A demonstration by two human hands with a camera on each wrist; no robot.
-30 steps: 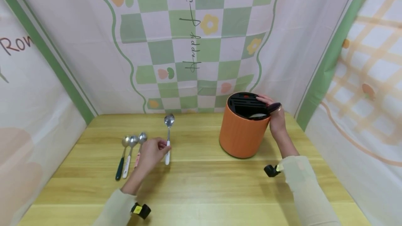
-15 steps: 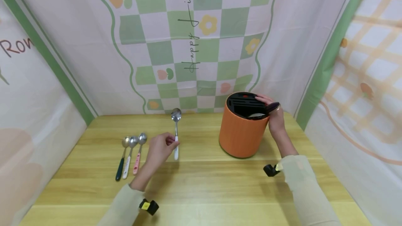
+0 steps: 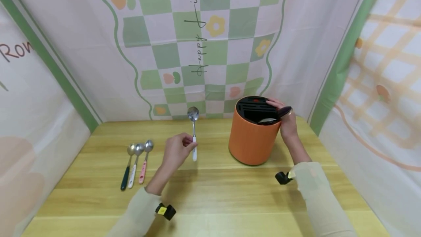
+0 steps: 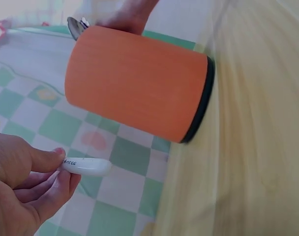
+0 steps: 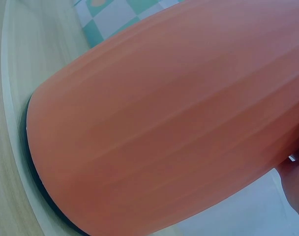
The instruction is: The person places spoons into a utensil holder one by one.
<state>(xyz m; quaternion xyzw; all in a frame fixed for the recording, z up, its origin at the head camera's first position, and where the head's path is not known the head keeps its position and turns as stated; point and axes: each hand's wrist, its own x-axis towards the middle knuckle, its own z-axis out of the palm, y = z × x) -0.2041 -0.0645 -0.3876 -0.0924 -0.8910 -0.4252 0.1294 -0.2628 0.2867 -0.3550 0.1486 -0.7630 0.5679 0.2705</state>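
My left hand (image 3: 177,153) pinches the white handle of a spoon (image 3: 194,148) between thumb and fingers. The spoon hangs above the table, its metal bowl pointing up and away. In the left wrist view the handle end (image 4: 93,167) shows lettering. To its right stands an orange cylindrical utensil holder (image 3: 251,142) with a slotted black top. My right hand (image 3: 289,125) rests along the holder's right side, fingers extended at the rim; its thumb is hidden. A dark-handled utensil (image 3: 284,111) sticks out of the holder beside that hand, and a metal piece (image 3: 267,120) shows inside.
On the left of the wooden table (image 3: 210,193) lie three spoons side by side: one dark green (image 3: 125,176), one white (image 3: 132,176) and one pink-handled (image 3: 143,173). A checked curtain (image 3: 210,46) hangs right behind the table, with more cloth at both sides.
My left hand has carried the white-handled spoon up and to the right, away from the three spoons, toward the holder. My right hand and the holder have stayed in place.
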